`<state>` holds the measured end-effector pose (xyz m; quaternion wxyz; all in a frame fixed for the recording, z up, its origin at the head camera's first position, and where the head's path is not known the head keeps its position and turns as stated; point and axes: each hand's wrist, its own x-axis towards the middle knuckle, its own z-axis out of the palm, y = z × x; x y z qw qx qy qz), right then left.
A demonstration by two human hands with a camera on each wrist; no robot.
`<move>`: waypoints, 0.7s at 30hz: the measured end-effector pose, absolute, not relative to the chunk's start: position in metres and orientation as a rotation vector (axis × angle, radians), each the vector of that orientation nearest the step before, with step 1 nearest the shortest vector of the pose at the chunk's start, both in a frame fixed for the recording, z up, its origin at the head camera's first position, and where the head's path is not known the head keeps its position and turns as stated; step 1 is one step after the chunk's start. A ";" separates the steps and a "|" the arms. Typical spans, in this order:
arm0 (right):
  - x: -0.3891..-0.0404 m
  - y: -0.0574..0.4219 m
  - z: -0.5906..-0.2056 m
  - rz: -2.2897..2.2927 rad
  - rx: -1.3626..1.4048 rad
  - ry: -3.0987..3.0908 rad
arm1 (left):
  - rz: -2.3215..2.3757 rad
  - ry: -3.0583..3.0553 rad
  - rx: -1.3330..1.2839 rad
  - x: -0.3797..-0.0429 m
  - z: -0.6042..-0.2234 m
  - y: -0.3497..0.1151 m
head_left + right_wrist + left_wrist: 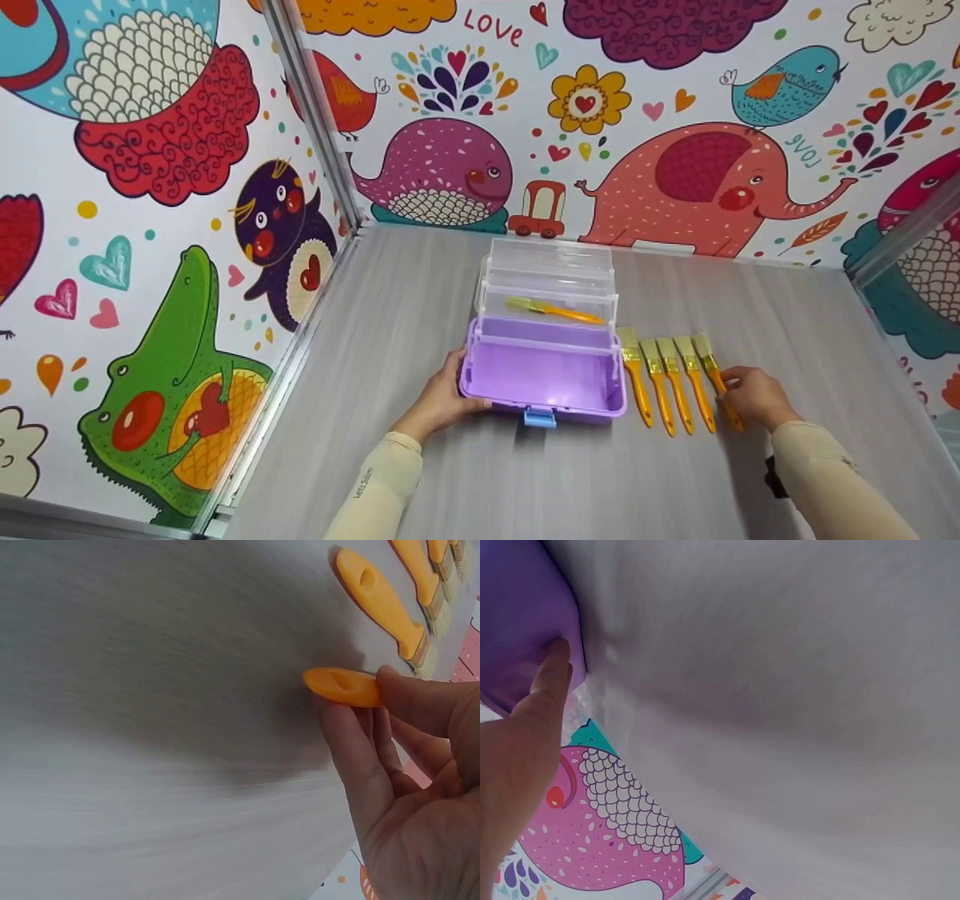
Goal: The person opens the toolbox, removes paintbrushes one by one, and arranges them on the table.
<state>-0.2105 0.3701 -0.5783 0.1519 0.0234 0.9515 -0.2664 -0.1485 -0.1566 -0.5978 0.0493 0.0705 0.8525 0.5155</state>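
A purple storage box [544,375] with a blue latch [540,417] is open, its clear tiered trays [551,281] raised at the back. One paintbrush [566,311] with an orange handle lies in a tray. My left hand [442,397] grips the box's left front corner, thumb at the front and fingers along the side. To the right of the box, several paintbrushes [679,390] lie side by side, bristles away from me. My right hand [757,394] pinches the orange handle of the rightmost paintbrush [345,686] between thumb and fingers; its handle end appears lifted off the table.
The grey wood-grain table [360,300] is bounded by a left wall [165,247] and a back wall [645,112] with cartoon animals. A metal frame post [315,105] runs up the left back corner. Another printed panel [922,247] stands at the right.
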 end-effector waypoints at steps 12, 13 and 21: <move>-0.210 0.367 -0.576 -0.749 0.101 2.706 | 1.583 2.588 0.215 -0.149 -0.599 -0.157; -0.210 0.367 -0.576 -0.750 0.105 2.705 | 1.582 2.590 0.218 -0.149 -0.599 -0.157; -0.209 0.368 -0.577 -0.755 0.130 2.695 | 1.580 2.585 0.201 -0.148 -0.598 -0.156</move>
